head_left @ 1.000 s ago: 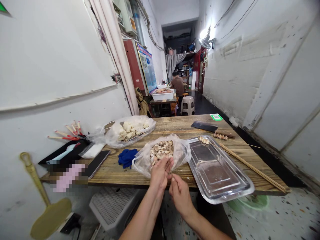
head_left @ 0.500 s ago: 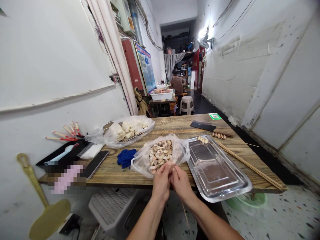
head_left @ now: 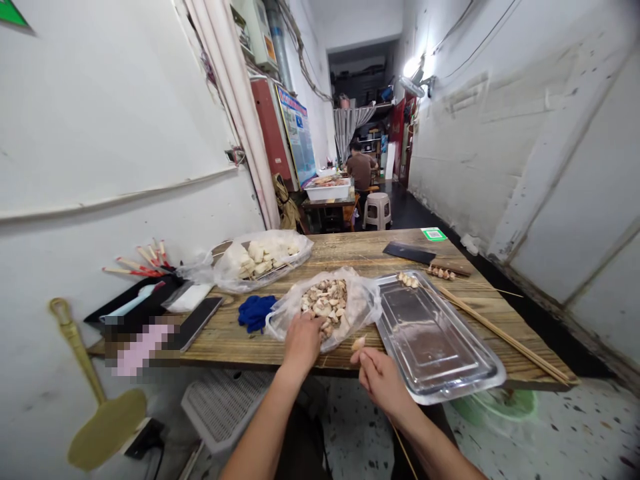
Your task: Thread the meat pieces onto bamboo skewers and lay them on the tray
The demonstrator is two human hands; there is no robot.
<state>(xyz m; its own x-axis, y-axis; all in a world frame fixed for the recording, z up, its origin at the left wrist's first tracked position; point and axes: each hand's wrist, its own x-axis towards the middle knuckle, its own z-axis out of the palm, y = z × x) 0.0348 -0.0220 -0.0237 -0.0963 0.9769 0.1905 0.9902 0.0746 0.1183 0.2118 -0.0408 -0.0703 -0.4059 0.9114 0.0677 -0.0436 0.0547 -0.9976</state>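
A clear plastic bag (head_left: pixel 283 327) of garlic cloves (head_left: pixel 326 301) lies spread open at the table's near side. My left hand (head_left: pixel 303 341) reaches over its near rim, fingers stretched down among the cloves; its fingertips are partly hidden. To the right, my right hand (head_left: pixel 376 375) is closed around a bamboo skewer (head_left: pixel 404 451), whose lower end runs out below the wrist. One garlic clove (head_left: pixel 359 343) sits at the skewer's tip. Beside that hand is a metal tray (head_left: pixel 440 340), with a garlic skewer (head_left: pixel 409 280) at its far left corner.
Bamboo skewers (head_left: pixel 505 335) lie along the tray's right side. Behind it are a dark cleaver (head_left: pixel 409 252) and more skewered garlic (head_left: pixel 443 272). A blue glove (head_left: pixel 256 313), a phone (head_left: pixel 200 324) and a bag of pale pieces (head_left: pixel 263 259) are leftward. A person (head_left: pixel 361 168) sits far back.
My hands, together at the bag's near edge before, have parted. The left moved into the garlic cloves; the right shifted right and down with the skewer, the clove on its tip now visible.
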